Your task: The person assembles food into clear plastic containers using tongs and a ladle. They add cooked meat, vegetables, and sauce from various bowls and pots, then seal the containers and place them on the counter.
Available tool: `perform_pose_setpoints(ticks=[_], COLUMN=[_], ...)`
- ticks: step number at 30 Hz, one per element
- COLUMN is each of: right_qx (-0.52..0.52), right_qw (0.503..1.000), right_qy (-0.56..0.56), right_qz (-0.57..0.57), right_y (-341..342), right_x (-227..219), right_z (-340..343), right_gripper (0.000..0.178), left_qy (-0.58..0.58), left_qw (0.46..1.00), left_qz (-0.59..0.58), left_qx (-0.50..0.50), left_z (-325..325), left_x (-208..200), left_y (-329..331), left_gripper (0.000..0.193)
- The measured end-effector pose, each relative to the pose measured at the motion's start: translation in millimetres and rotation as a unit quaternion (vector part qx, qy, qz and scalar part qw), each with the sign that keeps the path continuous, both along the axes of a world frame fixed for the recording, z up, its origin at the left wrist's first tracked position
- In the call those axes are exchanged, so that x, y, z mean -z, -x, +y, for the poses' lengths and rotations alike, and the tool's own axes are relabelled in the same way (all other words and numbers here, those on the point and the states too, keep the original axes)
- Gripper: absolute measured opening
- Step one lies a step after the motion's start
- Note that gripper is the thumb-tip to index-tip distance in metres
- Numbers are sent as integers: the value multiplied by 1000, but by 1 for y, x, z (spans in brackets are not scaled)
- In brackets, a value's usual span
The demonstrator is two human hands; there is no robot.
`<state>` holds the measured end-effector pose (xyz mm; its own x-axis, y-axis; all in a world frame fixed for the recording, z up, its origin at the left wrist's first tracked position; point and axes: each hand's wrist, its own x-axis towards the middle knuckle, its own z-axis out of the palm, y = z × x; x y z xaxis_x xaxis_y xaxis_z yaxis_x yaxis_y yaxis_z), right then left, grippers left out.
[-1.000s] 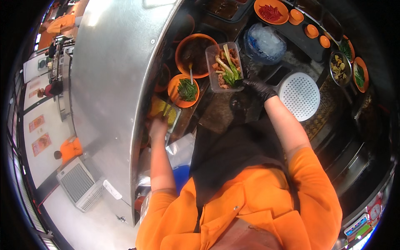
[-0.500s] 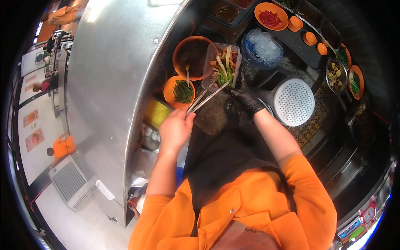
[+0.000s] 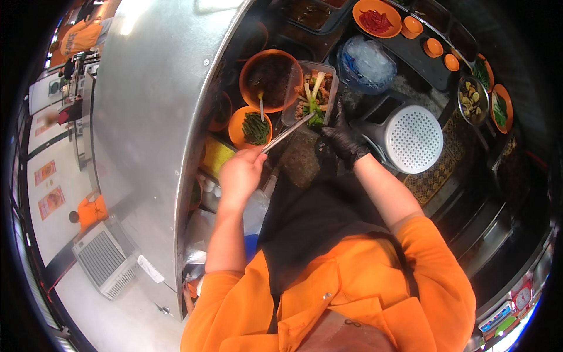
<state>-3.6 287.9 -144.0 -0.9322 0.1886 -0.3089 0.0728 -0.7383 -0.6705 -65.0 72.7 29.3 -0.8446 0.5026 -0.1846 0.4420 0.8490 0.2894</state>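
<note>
Diagonally, slim silver metal tongs [image 3: 287, 134] are aimed up and rightward at leafy greens [image 3: 315, 120] in a clear rectangular plastic container [image 3: 290, 115].
Their arms, spread half a second ago, are drawn nearly together; their near end is pinched firmly in the bare left hand's [image 3: 239, 176] grip, tips beyond it. Whether anything is gripped by the black-gloved right hand [image 3: 345, 139], beside the container, cannot be told.

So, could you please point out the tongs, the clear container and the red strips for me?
Tongs [image 3: 287, 134], head view: middle of the arms.
Clear container [image 3: 290, 111], head view: its left wall.
Red strips [image 3: 375, 22], head view: middle of the pile.
</note>
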Motion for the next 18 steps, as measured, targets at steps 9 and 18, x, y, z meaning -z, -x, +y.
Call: perform_pose_setpoints(ticks=[9,18], right_qx=[-40,-73], right_qw=[993,995], right_qy=[-110,-64], right_qz=[-5,9], right_y=[1,11], right_x=[22,10], right_z=[7,3], right_gripper=[106,117], left_qy=[-155,-206], left_qw=[908,863], left_qz=[-266,-260], left_qx=[-286,-380], left_z=[-35,-113], left_x=[-26,-17], left_y=[15,19], left_gripper=[27,31])
